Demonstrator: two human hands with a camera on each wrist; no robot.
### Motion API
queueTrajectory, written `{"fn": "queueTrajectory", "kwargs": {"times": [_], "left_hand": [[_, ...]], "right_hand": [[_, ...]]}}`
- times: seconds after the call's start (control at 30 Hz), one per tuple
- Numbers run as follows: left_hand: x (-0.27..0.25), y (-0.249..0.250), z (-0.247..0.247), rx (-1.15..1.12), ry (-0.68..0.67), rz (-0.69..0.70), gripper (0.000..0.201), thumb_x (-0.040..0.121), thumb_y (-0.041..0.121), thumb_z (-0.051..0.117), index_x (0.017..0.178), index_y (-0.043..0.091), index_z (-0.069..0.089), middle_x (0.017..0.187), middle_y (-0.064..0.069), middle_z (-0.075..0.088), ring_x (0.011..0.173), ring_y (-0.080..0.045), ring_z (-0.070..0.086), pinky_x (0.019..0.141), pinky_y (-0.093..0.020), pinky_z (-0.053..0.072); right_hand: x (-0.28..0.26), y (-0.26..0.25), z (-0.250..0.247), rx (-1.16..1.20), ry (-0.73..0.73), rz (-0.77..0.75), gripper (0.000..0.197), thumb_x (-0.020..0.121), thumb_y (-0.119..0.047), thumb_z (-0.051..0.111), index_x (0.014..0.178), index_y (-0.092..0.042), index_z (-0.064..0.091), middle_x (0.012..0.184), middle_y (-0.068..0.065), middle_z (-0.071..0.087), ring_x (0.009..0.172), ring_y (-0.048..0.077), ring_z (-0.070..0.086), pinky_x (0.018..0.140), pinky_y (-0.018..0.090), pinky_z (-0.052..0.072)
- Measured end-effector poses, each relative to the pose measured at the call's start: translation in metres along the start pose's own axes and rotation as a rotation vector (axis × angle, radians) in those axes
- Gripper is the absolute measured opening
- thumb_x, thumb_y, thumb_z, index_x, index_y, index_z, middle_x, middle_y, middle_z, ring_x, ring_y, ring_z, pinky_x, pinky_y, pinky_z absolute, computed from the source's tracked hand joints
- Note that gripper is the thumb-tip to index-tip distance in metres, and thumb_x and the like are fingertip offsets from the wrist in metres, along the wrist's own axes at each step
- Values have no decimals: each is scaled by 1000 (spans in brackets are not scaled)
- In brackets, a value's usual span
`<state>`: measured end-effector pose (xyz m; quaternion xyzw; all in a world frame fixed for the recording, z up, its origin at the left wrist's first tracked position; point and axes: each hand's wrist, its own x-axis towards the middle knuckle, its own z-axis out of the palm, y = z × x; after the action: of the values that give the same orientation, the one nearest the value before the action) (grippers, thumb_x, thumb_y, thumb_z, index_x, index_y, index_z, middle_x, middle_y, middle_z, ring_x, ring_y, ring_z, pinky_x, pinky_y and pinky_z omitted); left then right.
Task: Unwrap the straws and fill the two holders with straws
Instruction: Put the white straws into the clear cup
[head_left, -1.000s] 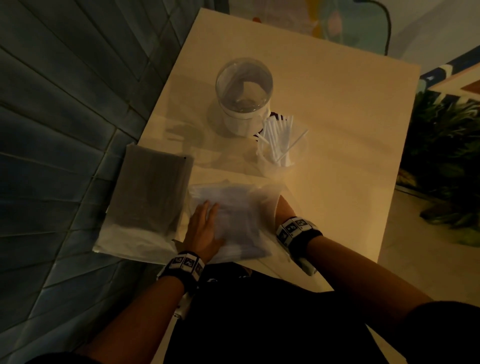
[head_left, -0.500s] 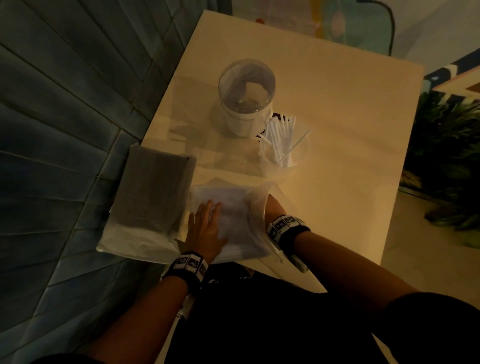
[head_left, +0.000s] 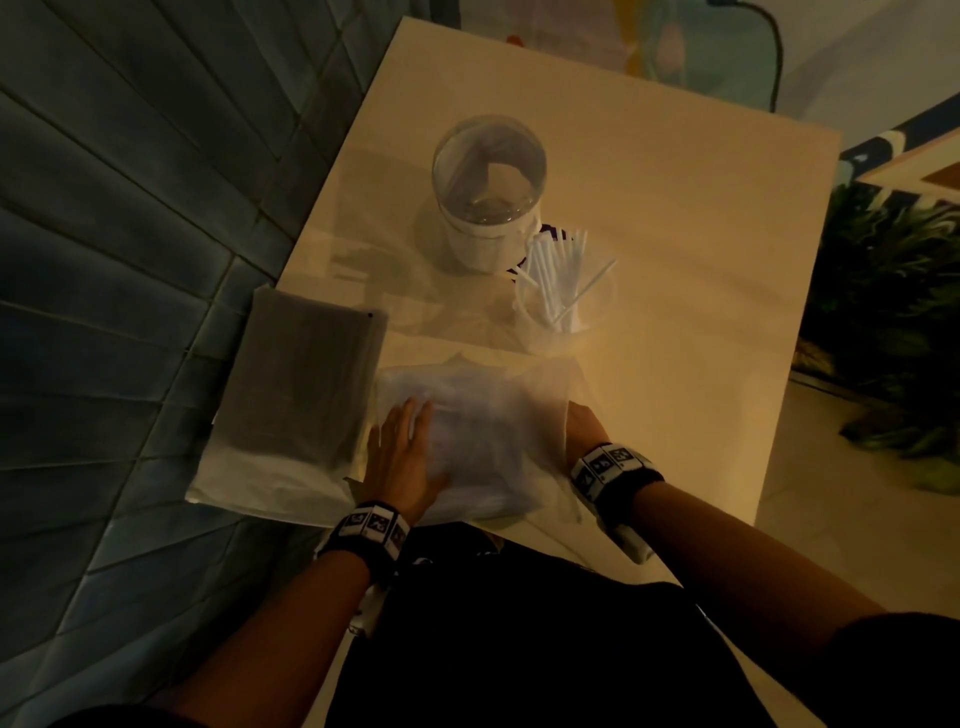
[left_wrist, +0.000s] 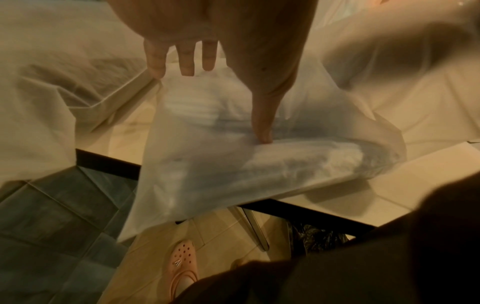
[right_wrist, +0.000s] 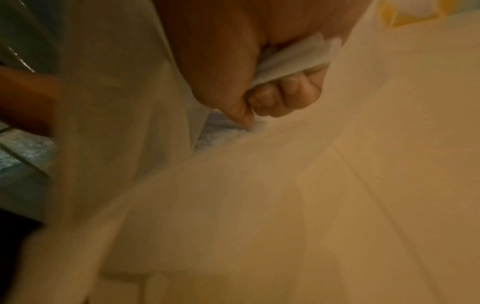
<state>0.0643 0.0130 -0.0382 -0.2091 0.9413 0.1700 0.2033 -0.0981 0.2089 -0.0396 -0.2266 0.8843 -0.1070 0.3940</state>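
A translucent bag of wrapped straws (head_left: 483, 431) lies at the table's near edge. My left hand (head_left: 402, 452) rests flat on top of it, fingers straight; in the left wrist view the thumb (left_wrist: 262, 123) presses into the bag (left_wrist: 233, 168). My right hand (head_left: 582, 426) is inside the bag's open right side, its fingers hidden in the head view. In the right wrist view its curled fingers (right_wrist: 280, 98) grip white wrapped straws (right_wrist: 293, 61). Farther back stand a tall clear holder (head_left: 488, 197), seemingly empty, and a clear cup holder (head_left: 566, 312) with several white straws (head_left: 556, 270).
A second bag with dark contents (head_left: 306, 389) lies left of the straw bag, overhanging the table's left edge. The beige table (head_left: 675, 260) ends close to my body. A tiled wall is on the left; plants stand at the right.
My right wrist slid deeper into the bag, then came back a little toward its opening. My left hand has stayed flat on the bag.
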Motion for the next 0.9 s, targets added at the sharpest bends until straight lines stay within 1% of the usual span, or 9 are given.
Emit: {"fn": "queueTrajectory", "kwargs": {"times": [0.07, 0.17, 0.27, 0.4, 0.47, 0.57, 0.7, 0.8, 0.9], "left_hand": [[0, 1, -1, 0, 13, -13, 105, 76, 48, 75, 155, 26, 9, 162, -2, 11, 148, -26, 17, 118, -51, 22], [2, 1, 0, 0, 8, -38, 104, 76, 47, 75, 155, 25, 11, 162, -4, 12, 148, -27, 17, 118, -50, 22], [3, 0, 1, -20, -2, -58, 105, 75, 49, 75, 155, 24, 13, 163, -4, 14, 149, -27, 15, 118, -50, 21], [4, -2, 2, -38, -2, -63, 109, 71, 48, 80, 155, 22, 16, 162, -5, 18, 149, -27, 18, 118, -50, 22], [5, -3, 3, -34, -7, -68, 110, 69, 48, 81, 154, 21, 16, 161, -5, 19, 149, -27, 18, 118, -50, 22], [7, -3, 3, -32, -8, -80, 111, 69, 49, 82, 154, 22, 15, 161, -5, 18, 149, -26, 16, 119, -49, 20], [8, -1, 2, -28, -20, -80, 111, 70, 48, 82, 154, 22, 14, 162, -5, 16, 150, -26, 14, 120, -48, 19], [9, -2, -1, -21, -72, -76, 108, 71, 49, 80, 154, 22, 15, 162, -5, 16, 149, -27, 15, 119, -49, 20], [10, 7, -20, -125, -102, -47, 96, 75, 44, 78, 151, 20, 26, 157, -7, 29, 143, -27, 30, 116, -45, 28]], "right_hand": [[-12, 3, -7, -60, 3, 11, 29, 97, -32, 52, 104, -6, 65, 103, 13, 69, 97, 31, 66, 76, 31, 45], [-31, 7, -16, -175, -40, 20, 23, 97, -25, 52, 101, -5, 64, 105, 14, 67, 101, 33, 66, 78, 34, 47], [-51, 17, -25, -184, -42, 11, 18, 97, -27, 53, 85, -16, 59, 94, 11, 68, 89, 31, 67, 68, 31, 43], [-72, 50, -16, -124, 3, 73, 11, 95, -29, 53, 97, -24, 62, 90, 5, 68, 83, 28, 65, 67, 31, 43], [-81, 73, -11, -68, 50, 116, 10, 94, -28, 54, 97, -24, 63, 87, 2, 68, 80, 27, 64, 65, 31, 42], [-92, 108, -2, 91, 143, 251, 16, 94, -32, 60, 83, -21, 63, 73, 0, 64, 68, 24, 61, 60, 30, 42], [-104, 137, 0, 391, 430, 486, 25, 96, -32, 61, 81, -13, 71, 68, 12, 63, 56, 26, 54, 54, 27, 37], [-108, 128, -12, 413, 610, 402, 25, 94, -23, 64, 83, -2, 70, 57, 10, 54, 48, 25, 47, 48, 23, 30], [-103, 98, -28, 429, 612, 182, 23, 94, -17, 65, 75, -3, 65, 56, 10, 56, 48, 28, 52, 49, 29, 33]]}}
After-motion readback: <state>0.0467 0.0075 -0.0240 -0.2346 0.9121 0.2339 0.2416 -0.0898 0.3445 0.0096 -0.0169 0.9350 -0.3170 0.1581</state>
